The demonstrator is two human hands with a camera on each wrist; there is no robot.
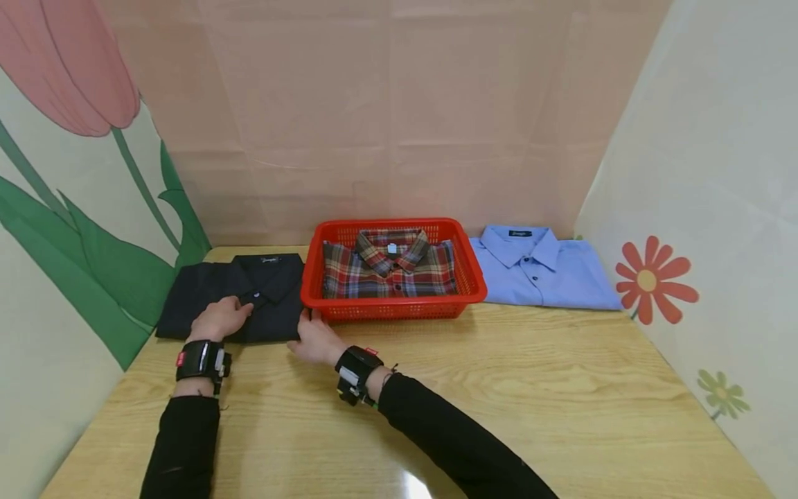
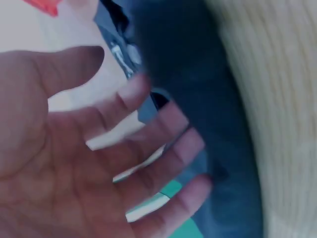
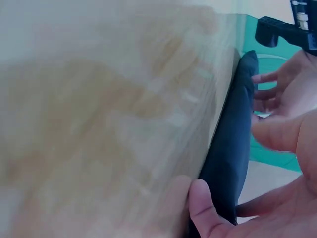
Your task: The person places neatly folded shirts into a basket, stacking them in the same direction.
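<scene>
A folded black collared shirt (image 1: 274, 315) lies on the left part of the table. My left hand (image 1: 219, 317) is over its middle, palm down; in the left wrist view the fingers (image 2: 168, 124) are spread and slightly bent, with nothing gripped. At the shirt's near right corner, beside the basket, is my right hand (image 1: 316, 338). In the right wrist view a fingertip (image 3: 200, 196) touches the black shirt's edge at the table, while the other digits stand apart from it. A red plastic basket (image 1: 399, 307) holds a folded plaid collared shirt (image 1: 399, 281).
Right of the basket lies a folded light blue collared shirt (image 1: 548, 277). The wooden table (image 1: 530, 388) extends toward me. A pinkish cloth backdrop (image 1: 393, 125) stands behind, with flower-printed sheets (image 1: 704, 173) at both sides.
</scene>
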